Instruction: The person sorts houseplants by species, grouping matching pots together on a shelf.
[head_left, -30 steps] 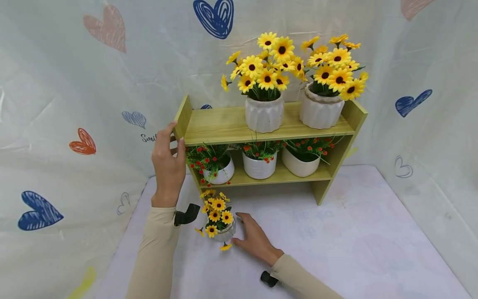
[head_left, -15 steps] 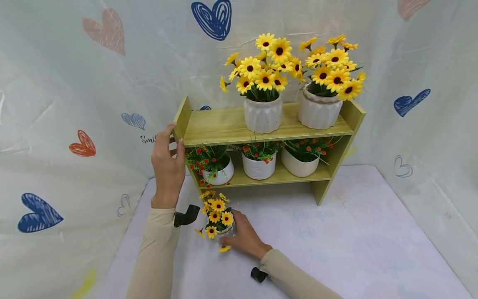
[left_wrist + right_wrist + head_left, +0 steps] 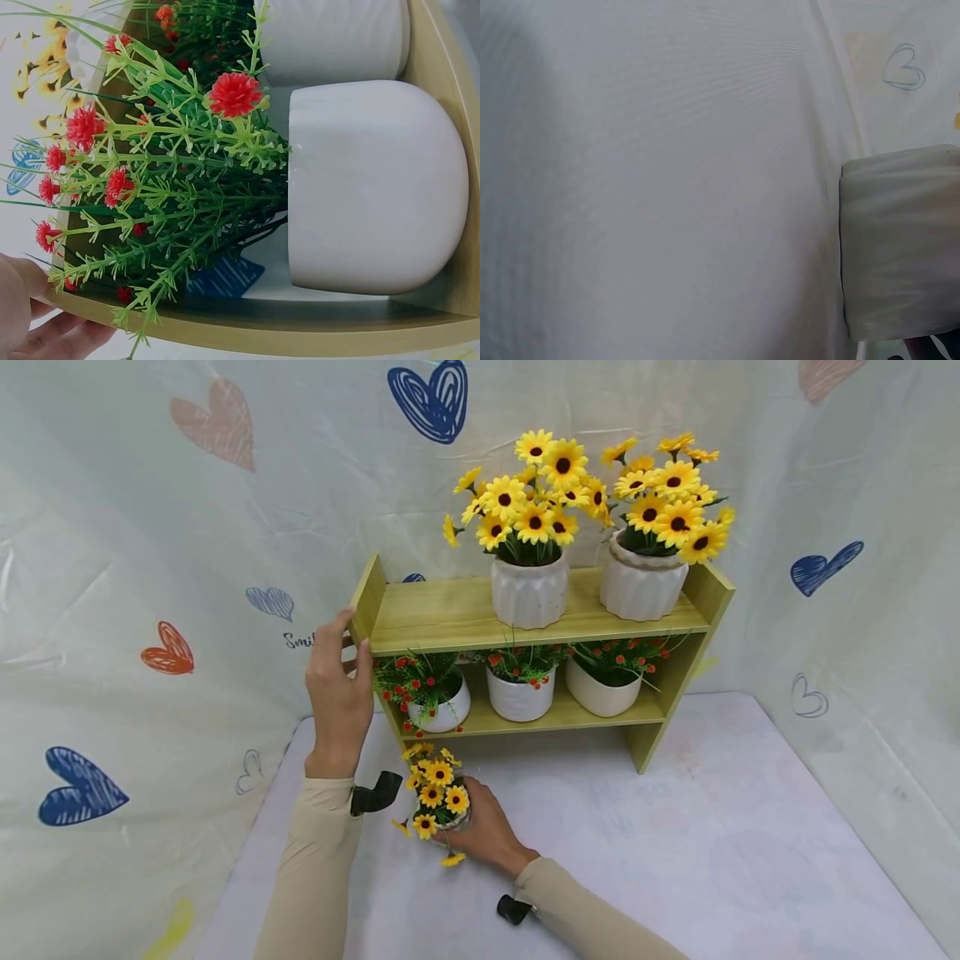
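My left hand (image 3: 339, 697) holds the left side panel of the two-tier wooden shelf (image 3: 442, 610) near its top. In the left wrist view, fingertips (image 3: 67, 337) show at the panel's edge, beside a white pot (image 3: 375, 187) of red-flowered greenery. On the table in front of the shelf's left end stands a small pot of yellow sunflowers (image 3: 438, 795). My right hand (image 3: 487, 831) grips this pot from its right side, thumb toward the front. The whitish pot wall (image 3: 900, 247) fills the right of the right wrist view; most of that hand is outside it.
Two larger sunflower pots in white ribbed planters (image 3: 529, 593) (image 3: 645, 585) occupy the middle and right of the top shelf. Below, three white pots (image 3: 521, 697) with red-flowered plants stand in a row. A heart-printed curtain (image 3: 112, 568) hangs behind the table (image 3: 712, 843).
My right hand has moved left and closed round the small sunflower pot. The left hand stays on the shelf's side panel.
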`<action>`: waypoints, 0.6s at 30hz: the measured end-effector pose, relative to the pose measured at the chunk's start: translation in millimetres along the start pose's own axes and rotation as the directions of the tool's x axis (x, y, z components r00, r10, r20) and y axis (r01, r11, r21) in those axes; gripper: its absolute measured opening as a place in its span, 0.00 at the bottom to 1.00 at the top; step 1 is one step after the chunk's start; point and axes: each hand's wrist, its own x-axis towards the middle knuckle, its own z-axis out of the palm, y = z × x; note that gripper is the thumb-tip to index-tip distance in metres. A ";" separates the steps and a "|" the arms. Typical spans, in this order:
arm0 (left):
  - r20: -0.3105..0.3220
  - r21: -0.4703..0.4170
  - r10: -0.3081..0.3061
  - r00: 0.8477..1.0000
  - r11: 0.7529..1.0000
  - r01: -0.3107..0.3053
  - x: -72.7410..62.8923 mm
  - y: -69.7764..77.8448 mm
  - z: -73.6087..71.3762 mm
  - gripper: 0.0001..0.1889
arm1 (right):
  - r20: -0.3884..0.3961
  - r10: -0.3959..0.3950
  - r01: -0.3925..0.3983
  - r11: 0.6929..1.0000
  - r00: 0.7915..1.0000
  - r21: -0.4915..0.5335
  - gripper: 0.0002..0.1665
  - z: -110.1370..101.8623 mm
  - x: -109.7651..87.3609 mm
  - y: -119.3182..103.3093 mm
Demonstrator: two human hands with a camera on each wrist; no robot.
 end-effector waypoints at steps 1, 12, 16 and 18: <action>-0.001 -0.001 0.002 1.000 1.000 -0.002 -0.2 0.0 0.2 0.19 | -0.003 0.007 -0.007 1.000 1.000 0.001 0.55 -0.2 -0.5 0.3; -0.019 -0.027 -0.029 0.999 0.999 0.029 -1.9 -0.9 1.1 0.19 | -0.044 0.003 -0.004 1.000 0.999 -0.013 0.54 -11.3 -27.3 -1.1; -0.019 -0.027 -0.009 1.000 1.000 0.008 -0.9 -1.3 0.5 0.19 | -0.067 -0.013 0.009 0.998 0.998 -0.056 0.53 -20.8 -44.5 -1.3; -0.020 -0.027 0.001 1.000 1.000 -0.002 -0.3 -1.6 0.1 0.19 | -0.083 -0.018 0.012 0.998 0.996 -0.066 0.53 -26.3 -54.0 -1.4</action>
